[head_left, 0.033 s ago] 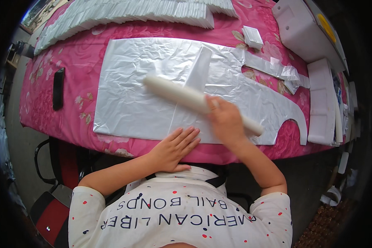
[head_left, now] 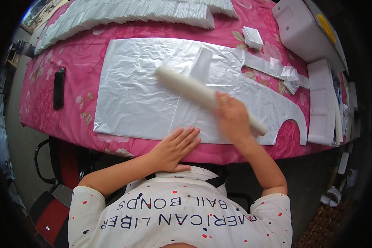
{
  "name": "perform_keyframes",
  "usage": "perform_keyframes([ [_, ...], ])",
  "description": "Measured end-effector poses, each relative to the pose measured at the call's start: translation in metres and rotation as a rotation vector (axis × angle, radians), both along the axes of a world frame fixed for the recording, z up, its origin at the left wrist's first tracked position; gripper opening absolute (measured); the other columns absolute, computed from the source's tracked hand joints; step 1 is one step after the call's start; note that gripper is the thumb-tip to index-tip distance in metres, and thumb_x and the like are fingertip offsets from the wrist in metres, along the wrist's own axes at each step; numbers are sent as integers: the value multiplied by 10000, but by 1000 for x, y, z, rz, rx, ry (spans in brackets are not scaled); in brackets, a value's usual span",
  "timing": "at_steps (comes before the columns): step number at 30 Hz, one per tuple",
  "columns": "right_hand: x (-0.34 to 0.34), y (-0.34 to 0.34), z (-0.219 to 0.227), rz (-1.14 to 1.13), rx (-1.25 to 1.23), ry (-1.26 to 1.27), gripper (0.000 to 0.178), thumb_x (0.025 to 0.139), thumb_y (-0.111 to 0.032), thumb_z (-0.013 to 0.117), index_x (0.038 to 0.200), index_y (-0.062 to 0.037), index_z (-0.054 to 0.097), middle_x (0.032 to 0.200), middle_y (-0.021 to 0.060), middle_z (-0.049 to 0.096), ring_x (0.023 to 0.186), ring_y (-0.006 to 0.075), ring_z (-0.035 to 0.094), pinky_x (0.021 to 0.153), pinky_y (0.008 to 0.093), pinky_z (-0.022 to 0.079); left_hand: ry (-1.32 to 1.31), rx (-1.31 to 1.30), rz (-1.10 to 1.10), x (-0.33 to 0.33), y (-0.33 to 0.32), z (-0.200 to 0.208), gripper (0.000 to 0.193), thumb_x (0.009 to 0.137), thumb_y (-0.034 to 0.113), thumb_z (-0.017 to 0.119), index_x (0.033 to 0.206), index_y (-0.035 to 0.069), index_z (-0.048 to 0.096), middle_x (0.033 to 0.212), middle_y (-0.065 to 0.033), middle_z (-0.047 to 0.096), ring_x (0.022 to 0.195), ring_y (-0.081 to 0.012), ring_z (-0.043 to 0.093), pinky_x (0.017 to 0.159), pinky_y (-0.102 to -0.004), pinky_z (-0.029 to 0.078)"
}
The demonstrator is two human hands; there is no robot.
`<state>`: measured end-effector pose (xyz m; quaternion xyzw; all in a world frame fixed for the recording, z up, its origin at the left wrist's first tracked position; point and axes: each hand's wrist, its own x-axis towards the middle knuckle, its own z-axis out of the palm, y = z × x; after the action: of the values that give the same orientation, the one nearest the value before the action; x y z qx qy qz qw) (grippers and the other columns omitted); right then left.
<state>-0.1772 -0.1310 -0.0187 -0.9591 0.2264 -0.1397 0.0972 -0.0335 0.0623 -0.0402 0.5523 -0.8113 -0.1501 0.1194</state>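
A shiny white plastic apron [head_left: 132,82] lies spread on the table, with a cut-out curve at its right end and creases all over it. Across its middle runs a smooth whitish strip [head_left: 201,68]. My right hand [head_left: 233,118] is wrapped round a long white tube [head_left: 186,87], held slantwise over the apron and blurred by motion; whether it touches the plastic I cannot tell. My left hand [head_left: 180,146] lies flat, fingers stretched, on the apron's near edge.
Rows of folded white packets [head_left: 132,12] line the far side, and a small stack [head_left: 252,38] sits at the back right. White foam boxes [head_left: 306,33] stand on the right. A black oblong object [head_left: 59,89] lies left on the pink flowered tablecloth [head_left: 80,78].
My right hand and the tube have shifted a little to the right. My left hand and the apron have stayed put.
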Motion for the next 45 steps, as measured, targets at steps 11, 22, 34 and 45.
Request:
perform_keyframes([
  [11,-49,-14,17,-55,42,-141,542,704,-29,627,1229,-98,514,1099,135,564,975,323,536,853,405,413,32,45,-157,30,-6,3,819,733,441,598,1370,24,297,1459,-161,227,1353,-296,214,1093,-440,172],
  [22,27,-17,0,180,-70,-153,478,711,0,569,1175,-119,571,1066,104,586,944,283,553,840,392,411,-118,-44,-27,-9,10,-9,611,787,139,455,1381,87,323,1465,-115,244,1365,-235,211,1088,-417,194],
  [34,50,-53,-1,176,-59,-215,540,698,27,575,1217,-115,531,1246,113,498,1200,318,422,1025,403,323,25,-176,-201,19,16,-11,566,751,227,598,1264,38,448,1362,-144,394,1262,-266,383,1054,-396,308],
  [45,4,46,-7,450,222,-90,459,649,-5,595,1107,-29,570,1171,128,540,1120,285,499,930,369,426,295,-276,-202,32,15,-2,540,708,141,605,1217,7,486,1280,-137,483,1183,-264,472,1022,-395,352],
])
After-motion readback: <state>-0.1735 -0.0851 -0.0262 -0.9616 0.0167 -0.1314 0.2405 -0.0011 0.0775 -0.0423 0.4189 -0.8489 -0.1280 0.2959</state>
